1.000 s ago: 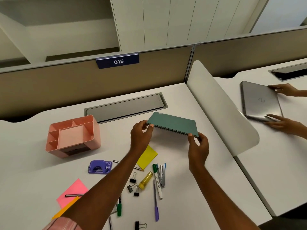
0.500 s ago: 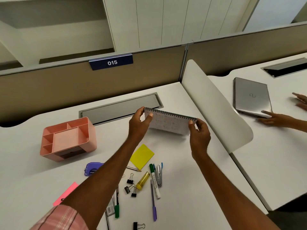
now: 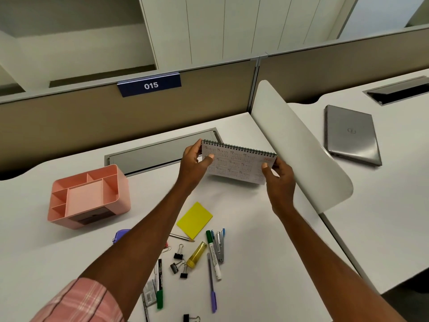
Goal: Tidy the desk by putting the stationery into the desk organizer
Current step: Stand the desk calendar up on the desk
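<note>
Holding a small calendar (image 3: 236, 165) up over the desk (image 3: 267, 263), the left hand (image 3: 193, 165) and right hand (image 3: 279, 176) pinch its ends. Next it likely gets set down; pens wait beside the pink organizer (image 3: 89, 196).

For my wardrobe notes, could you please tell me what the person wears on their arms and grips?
The left arm has a pink plaid sleeve with white and dark lines, ending near the elbow. The right arm is bare as far as the frame shows. The left grip and right grip show no glove, ring or watch.
</note>
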